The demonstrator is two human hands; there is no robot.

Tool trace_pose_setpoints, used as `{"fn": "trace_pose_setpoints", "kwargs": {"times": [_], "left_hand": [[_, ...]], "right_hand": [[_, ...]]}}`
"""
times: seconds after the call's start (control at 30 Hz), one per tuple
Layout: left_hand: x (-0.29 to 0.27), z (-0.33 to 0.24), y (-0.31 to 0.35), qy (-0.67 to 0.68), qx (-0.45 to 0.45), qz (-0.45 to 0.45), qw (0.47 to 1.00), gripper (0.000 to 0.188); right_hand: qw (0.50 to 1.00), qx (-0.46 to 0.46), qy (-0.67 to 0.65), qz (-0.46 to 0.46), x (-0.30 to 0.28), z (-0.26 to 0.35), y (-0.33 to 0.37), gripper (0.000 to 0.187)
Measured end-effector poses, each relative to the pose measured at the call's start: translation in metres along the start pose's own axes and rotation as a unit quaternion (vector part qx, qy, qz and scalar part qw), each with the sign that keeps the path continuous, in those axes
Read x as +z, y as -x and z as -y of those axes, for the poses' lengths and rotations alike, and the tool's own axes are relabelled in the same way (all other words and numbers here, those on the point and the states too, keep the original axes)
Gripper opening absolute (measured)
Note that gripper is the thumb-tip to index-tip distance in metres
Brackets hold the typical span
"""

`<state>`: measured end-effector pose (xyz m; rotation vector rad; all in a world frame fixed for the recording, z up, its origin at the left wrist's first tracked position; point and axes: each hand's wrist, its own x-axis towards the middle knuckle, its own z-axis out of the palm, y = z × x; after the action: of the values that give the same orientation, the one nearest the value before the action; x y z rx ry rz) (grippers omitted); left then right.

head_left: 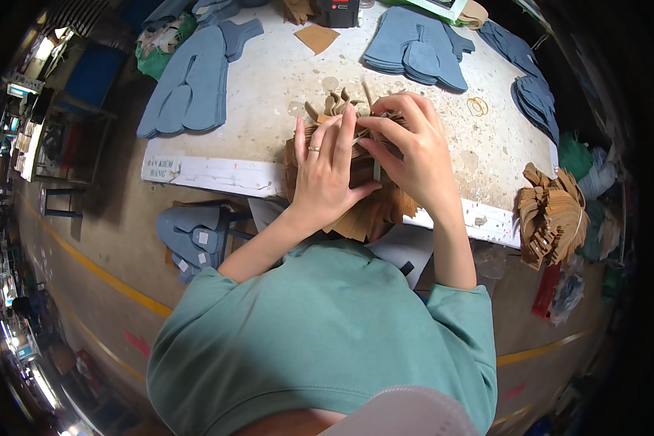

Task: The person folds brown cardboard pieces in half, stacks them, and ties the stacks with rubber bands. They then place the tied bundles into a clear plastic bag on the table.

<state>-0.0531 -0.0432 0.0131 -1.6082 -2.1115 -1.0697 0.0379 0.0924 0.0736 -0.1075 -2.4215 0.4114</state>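
A thick bundle of brown cut pieces, leather-like and fanned out, stands at the front edge of the table before me. My left hand lies across its left part, fingers stretched out and a ring on one of them. On the bundle's far right side, my right hand has thumb and fingertips pinched together near its top. What they pinch is too small to make out. A pale narrow strip shows against the bundle between the hands. The hands cover much of the bundle.
Blue cut pieces lie stacked at left, with another blue stack at the back. Yellowish rubber bands rest right of my hand. A second brown bundle sits by the right table corner. Blue pieces sit below the table's left edge.
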Motion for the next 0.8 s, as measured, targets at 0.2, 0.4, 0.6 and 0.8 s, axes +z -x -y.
{"fn": "trace_pose_setpoints", "kwargs": {"times": [0.2, 0.4, 0.6, 0.8], "left_hand": [[0.003, 0.003, 0.002, 0.001, 0.001, 0.002, 1.0, 0.124], [0.004, 0.003, 0.004, -0.014, 0.005, 0.004, 1.0, 0.116], [0.001, 0.003, -0.001, -0.051, -0.008, 0.049, 0.997, 0.102], [0.007, 0.011, -0.006, -0.088, -0.033, 0.095, 0.991, 0.104]], "right_hand": [[0.999, 0.032, -0.024, 0.037, 0.002, -0.001, -0.002, 0.014], [0.978, 0.138, -0.155, 0.003, 0.012, -0.008, -0.001, 0.009], [0.972, 0.143, -0.173, -0.071, 0.029, 0.0, -0.002, 0.008], [0.985, 0.034, -0.128, -0.114, 0.011, 0.029, -0.003, 0.005]]}}
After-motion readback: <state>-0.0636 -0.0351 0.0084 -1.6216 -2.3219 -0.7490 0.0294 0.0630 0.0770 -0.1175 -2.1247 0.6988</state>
